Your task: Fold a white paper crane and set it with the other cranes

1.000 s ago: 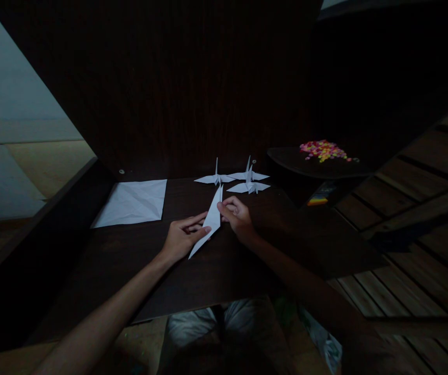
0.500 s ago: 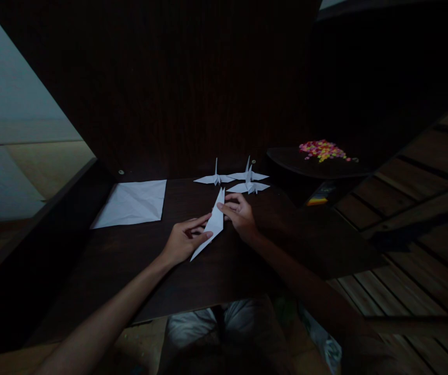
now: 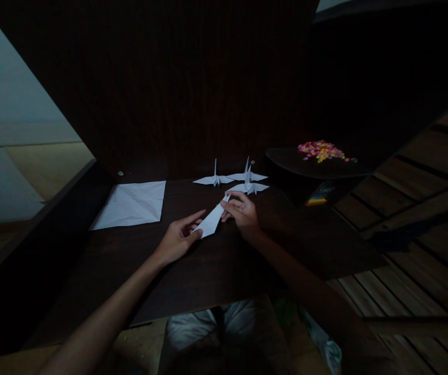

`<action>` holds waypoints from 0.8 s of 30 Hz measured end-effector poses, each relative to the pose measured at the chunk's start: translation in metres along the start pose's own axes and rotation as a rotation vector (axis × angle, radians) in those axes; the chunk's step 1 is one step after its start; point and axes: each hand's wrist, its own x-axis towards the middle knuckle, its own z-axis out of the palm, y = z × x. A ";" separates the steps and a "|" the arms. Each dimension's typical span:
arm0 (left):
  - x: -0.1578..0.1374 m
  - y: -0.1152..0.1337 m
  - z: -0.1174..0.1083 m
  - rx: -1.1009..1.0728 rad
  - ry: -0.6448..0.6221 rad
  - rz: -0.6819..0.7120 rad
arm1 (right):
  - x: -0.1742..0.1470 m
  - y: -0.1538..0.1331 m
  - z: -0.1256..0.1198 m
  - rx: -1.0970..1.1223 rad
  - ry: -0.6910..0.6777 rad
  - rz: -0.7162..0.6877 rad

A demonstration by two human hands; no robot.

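A narrow piece of folded white paper (image 3: 210,223) slants between my two hands, just above the dark table. My left hand (image 3: 177,237) grips its lower left end, the thumb on top and the fingers partly hidden beneath. At the upper right end, my right hand (image 3: 242,212) pinches the thin pointed tip between thumb and fingers. Behind my hands stand three folded paper cranes: one on the left (image 3: 215,180), one at the back right (image 3: 257,177) and one in front of it (image 3: 250,188). Their wings are spread and their necks or tails point up.
A creased white paper sheet (image 3: 132,205) lies flat at the left of the dark table (image 3: 161,276). On a rounded shelf (image 3: 286,159) at the right sits a pile of small colourful pieces (image 3: 323,151). A dark panel (image 3: 192,88) rises behind, and a low side board (image 3: 44,229) borders the left.
The folded paper has turned and now shows a broader face. My right hand has shifted slightly onto its upper tip, and my left hand now covers the lower point.
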 end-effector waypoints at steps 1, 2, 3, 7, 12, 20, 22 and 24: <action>0.000 0.000 -0.001 0.039 0.006 0.011 | 0.000 0.001 0.001 0.002 -0.002 0.005; 0.001 0.001 -0.003 0.079 0.014 0.026 | -0.001 0.002 0.002 0.004 -0.010 0.009; 0.001 0.001 -0.004 0.120 0.019 0.039 | -0.002 0.003 0.003 0.006 -0.019 0.011; 0.002 0.005 -0.007 0.273 0.032 0.058 | -0.006 0.004 0.007 0.017 -0.063 0.010; 0.001 0.010 -0.006 0.315 -0.004 0.074 | -0.007 0.004 0.007 0.026 -0.134 0.019; 0.001 0.007 -0.007 0.373 -0.049 0.177 | -0.005 0.002 0.003 0.008 -0.182 0.001; 0.002 0.005 -0.009 0.396 -0.033 0.204 | -0.005 -0.001 0.000 -0.004 -0.201 -0.022; 0.002 0.003 -0.011 0.411 -0.022 0.222 | -0.006 -0.005 -0.002 -0.013 -0.220 -0.041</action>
